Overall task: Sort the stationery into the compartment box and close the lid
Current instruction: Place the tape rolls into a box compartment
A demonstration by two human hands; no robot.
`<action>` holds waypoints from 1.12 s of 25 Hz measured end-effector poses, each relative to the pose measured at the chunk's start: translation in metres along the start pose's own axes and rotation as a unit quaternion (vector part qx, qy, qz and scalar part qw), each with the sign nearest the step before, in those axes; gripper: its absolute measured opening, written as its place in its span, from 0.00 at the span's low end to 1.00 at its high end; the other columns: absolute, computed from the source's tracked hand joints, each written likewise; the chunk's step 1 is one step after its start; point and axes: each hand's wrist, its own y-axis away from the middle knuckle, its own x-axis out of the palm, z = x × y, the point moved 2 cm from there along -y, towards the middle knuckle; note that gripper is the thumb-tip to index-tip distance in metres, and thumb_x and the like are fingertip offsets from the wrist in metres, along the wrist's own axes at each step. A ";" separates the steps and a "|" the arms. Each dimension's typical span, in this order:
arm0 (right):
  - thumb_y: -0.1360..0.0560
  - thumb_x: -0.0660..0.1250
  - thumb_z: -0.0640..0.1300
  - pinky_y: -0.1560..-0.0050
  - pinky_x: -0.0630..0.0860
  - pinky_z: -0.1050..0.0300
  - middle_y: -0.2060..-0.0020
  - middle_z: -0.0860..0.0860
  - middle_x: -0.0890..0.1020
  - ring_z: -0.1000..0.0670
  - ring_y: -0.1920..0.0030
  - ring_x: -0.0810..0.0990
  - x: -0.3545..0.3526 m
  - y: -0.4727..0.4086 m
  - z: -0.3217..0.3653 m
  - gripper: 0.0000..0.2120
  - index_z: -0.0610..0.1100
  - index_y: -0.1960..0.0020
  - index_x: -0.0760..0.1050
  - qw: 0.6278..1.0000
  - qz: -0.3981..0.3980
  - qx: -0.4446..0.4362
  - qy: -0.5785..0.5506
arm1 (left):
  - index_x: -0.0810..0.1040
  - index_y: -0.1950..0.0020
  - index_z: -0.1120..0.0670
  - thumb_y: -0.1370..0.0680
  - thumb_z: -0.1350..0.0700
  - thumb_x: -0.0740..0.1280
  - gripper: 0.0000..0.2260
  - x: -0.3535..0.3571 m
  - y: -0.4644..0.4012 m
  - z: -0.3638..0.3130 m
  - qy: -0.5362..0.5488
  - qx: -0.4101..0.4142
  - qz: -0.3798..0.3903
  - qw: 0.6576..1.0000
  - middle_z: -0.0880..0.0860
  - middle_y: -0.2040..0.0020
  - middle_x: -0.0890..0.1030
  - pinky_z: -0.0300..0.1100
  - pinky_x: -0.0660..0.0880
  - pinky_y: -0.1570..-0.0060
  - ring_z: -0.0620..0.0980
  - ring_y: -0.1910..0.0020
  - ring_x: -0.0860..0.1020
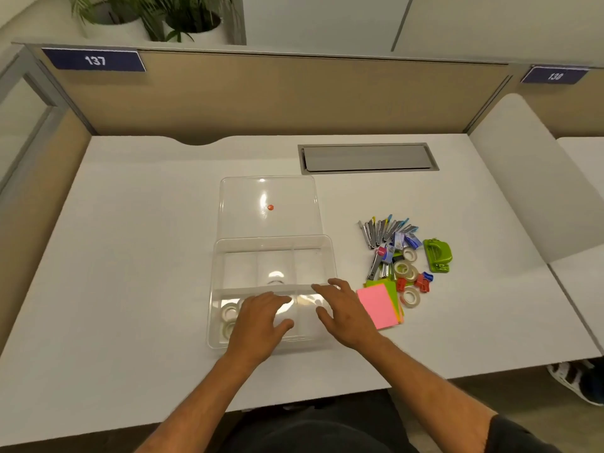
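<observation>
A clear compartment box (330, 256) sits mid-table with its lid (248, 197) laid open behind it. Two tape rolls (229, 311) lie in its near-left compartment. My left hand (261, 325) hovers flat over the near compartments, fingers straight, holding nothing. Over the box's near-right corner my right hand (346, 317) is spread, also with nothing in it. To the right lies a stationery pile: staplers and staple removers (385, 232), tape rolls (404, 269), pink and green sticky notes (379, 305), red clips (421, 284), a green hole punch (437, 255).
A grey cable hatch (367, 157) is set into the table behind the pile. Beige partitions (277, 93) close off the back and left. A white divider panel (529, 178) stands at the right edge. A small orange dot (270, 207) shows on the lid.
</observation>
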 end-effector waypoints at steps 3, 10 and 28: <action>0.22 0.67 0.44 0.36 0.70 0.51 0.37 0.50 0.79 0.47 0.31 0.69 -0.017 0.013 -0.029 0.20 0.46 0.31 0.73 0.999 -0.023 0.032 0.006 | 0.77 0.34 0.44 0.25 0.45 0.71 0.19 0.015 -0.009 -0.024 0.020 0.025 0.011 0.999 0.43 0.37 0.79 0.38 0.61 0.35 0.45 0.35 0.73; 0.21 0.65 0.46 0.41 0.71 0.55 0.42 0.50 0.80 0.48 0.37 0.72 -0.074 0.023 -0.126 0.15 0.48 0.35 0.77 0.995 -0.017 0.096 0.020 | 0.74 0.32 0.42 0.22 0.44 0.67 0.19 0.071 -0.042 -0.093 -0.013 0.055 0.085 0.995 0.42 0.33 0.75 0.36 0.59 0.32 0.44 0.32 0.69; 0.21 0.63 0.47 0.54 0.75 0.50 0.45 0.46 0.75 0.45 0.44 0.73 -0.121 -0.020 -0.238 0.13 0.48 0.39 0.78 0.977 0.145 0.063 0.140 | 0.75 0.32 0.42 0.22 0.45 0.68 0.17 0.134 -0.062 -0.183 0.014 -0.069 0.032 0.997 0.44 0.33 0.75 0.38 0.66 0.35 0.45 0.35 0.72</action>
